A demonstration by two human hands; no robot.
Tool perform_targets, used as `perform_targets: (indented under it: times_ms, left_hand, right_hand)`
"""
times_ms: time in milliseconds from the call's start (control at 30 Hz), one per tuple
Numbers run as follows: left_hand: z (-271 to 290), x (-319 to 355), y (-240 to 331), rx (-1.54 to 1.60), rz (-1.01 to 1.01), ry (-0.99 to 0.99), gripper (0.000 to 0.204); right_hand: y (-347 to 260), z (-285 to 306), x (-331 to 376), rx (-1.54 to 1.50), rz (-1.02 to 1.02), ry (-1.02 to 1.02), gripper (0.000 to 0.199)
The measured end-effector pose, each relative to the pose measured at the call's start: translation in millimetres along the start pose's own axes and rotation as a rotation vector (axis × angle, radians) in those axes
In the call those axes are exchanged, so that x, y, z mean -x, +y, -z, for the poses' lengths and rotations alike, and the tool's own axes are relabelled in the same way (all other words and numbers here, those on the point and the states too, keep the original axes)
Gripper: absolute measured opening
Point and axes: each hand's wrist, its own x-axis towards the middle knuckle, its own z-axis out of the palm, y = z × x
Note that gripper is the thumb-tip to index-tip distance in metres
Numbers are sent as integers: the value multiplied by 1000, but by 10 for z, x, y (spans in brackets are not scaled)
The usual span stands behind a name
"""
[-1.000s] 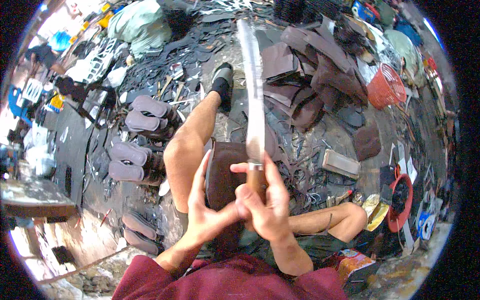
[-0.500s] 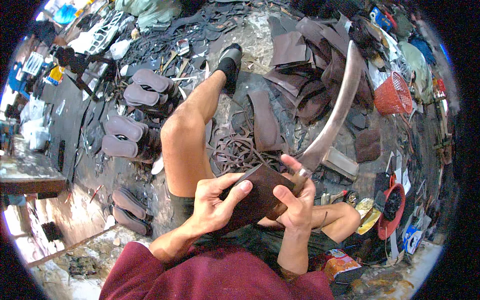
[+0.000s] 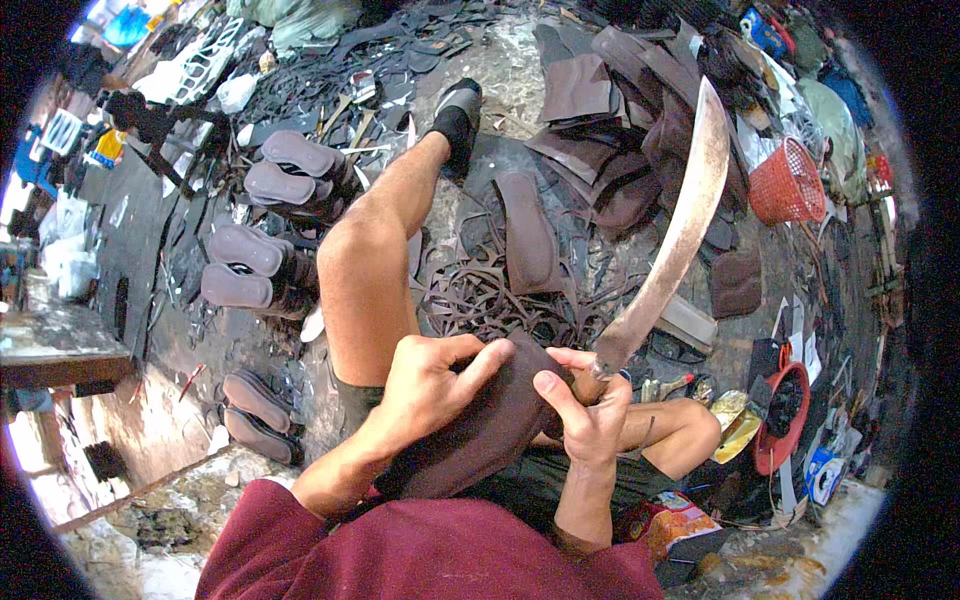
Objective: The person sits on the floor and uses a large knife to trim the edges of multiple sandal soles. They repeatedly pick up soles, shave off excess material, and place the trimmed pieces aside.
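Observation:
My left hand (image 3: 435, 392) is closed on a dark brown sheet of sole material (image 3: 480, 415), its thumb lying along the top near the far edge. The sheet slants over my lap and bends slightly. My right hand (image 3: 592, 410) is wrapped round the wooden handle of a large curved knife (image 3: 672, 240), and its thumb also presses on the sheet's right side. The long blade points up and away to the right, apart from the sheet. Beyond my hands lies a heap of thin brown offcut strips (image 3: 490, 300), with a cut sole (image 3: 527, 235) beside it.
Stacked brown soles (image 3: 245, 265) stand left of my bent leg. Brown sheets (image 3: 580, 95) pile up at the far right, near a red plastic basket (image 3: 787, 185). A grey rectangular block (image 3: 687, 323) lies under the blade. Scraps cover much of the floor.
The sheet has turned in my hands, so more of its broad face shows. My right fingers have curled in round the knife handle, and the blade has swung slightly to the right.

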Motion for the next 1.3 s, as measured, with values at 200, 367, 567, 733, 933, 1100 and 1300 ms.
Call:
perform_targets:
  times_ms: [200, 367, 567, 733, 933, 1100, 1300]
  left_hand:
    - [88, 30, 34, -88, 194, -188, 25]
    - [96, 398, -230, 338, 177, -297, 36]
    - [233, 669, -268, 793, 192, -415, 71]
    - [318, 854, -723, 1733, 467, -665, 87]
    - [-95, 408, -239, 1191, 490, -533, 87]
    - [473, 209, -197, 1108, 631, -72, 50]
    - [838, 217, -134, 1048, 450, -38, 55]
  right_hand:
    - [40, -35, 32, -17, 15, 63, 19]
    - [305, -88, 169, -170, -110, 197, 16]
    - [505, -91, 232, -189, -53, 223, 17]
    - [499, -101, 155, -380, -16, 199, 21]
    - [488, -109, -361, 106, 276, 102, 33]
    - [135, 86, 29, 335, 165, 113, 55]
    - [538, 469, 565, 685, 322, -166, 42]
